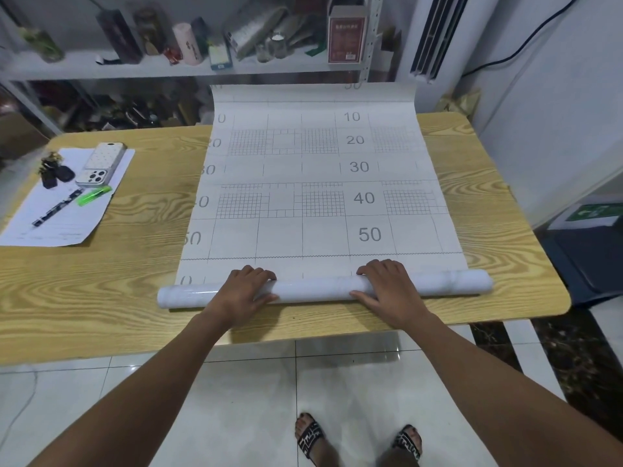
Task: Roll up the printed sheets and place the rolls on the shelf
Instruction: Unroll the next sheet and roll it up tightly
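A large white printed sheet with grid lines and numbers lies across the wooden table. Its far end curls up over the table's back edge. Its near end is wound into a white roll lying across the table near the front edge. My left hand grips the roll left of its middle, fingers curled over the top and thumb at the front. My right hand grips it right of the middle in the same way. A white metal shelf stands behind the table.
At the table's left lie papers with two phones, keys, a pen and a green lighter. The shelf holds bottles, jars and a red box. White floor tiles and my sandalled feet are below.
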Demonstrator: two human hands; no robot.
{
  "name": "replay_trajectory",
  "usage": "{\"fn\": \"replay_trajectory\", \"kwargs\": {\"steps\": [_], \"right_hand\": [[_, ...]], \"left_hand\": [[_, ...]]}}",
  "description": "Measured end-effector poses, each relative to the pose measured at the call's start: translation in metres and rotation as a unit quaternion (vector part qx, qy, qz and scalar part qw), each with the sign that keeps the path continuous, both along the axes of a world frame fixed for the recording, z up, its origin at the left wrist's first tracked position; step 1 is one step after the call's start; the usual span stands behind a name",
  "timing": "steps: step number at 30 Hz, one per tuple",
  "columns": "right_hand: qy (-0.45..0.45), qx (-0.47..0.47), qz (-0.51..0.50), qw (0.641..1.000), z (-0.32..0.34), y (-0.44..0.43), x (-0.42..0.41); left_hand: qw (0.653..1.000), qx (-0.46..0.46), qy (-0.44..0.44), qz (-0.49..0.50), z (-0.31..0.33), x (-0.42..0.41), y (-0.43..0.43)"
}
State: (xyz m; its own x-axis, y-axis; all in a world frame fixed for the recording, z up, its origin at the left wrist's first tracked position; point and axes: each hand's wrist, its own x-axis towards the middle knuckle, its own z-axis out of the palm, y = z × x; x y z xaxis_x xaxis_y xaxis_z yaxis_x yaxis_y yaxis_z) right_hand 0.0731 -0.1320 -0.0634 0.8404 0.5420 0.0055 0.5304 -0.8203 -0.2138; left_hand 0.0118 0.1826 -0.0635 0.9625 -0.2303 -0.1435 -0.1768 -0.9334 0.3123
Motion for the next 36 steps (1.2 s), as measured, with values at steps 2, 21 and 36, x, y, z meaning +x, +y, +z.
{"fn": "replay_trajectory", "kwargs": {"steps": [2,21,36], "right_hand": [[-0.005,-0.004,0.0,1.0,0.0,0.0,0.001],[-0.029,-0.012,0.016,0.999,-0.003,0.002,-0.004],[0.019,-0.035,-0.013,0.999,0.002,0.009,-0.002]], "left_hand": [[1.0,0.0,0.004,0.002,0.002,0.0,-0.001],[0.998,-0.031,-0.063,0.005,0.003,-0.004,-0.003],[0.994,-0.066,-0.028,0.079,0.004,0.002,-0.008]]}}
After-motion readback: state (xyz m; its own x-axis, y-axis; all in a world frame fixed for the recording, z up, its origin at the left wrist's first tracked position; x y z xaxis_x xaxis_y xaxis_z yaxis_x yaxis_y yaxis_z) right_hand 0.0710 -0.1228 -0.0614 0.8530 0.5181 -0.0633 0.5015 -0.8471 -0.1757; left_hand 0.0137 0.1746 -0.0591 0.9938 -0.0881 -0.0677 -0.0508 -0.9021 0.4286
